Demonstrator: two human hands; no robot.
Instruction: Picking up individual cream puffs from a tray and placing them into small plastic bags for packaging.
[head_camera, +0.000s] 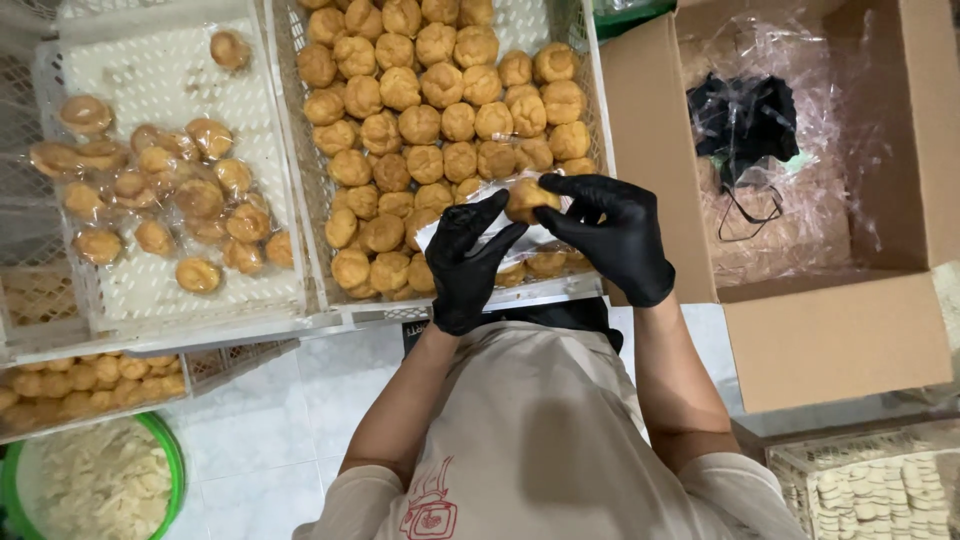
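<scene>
Two black-gloved hands meet above a white crate (300, 150) heaped with round golden pastries (440, 110). The right hand (612, 238) pinches one pastry (528, 196) at its fingertips, while the left hand (468, 262) grips a clear plastic wrapper (470, 222) just beneath it. A neighbouring crate (150, 290) holds wrapped pastries (170, 190); an open cardboard box (830, 330) stands to the right.
</scene>
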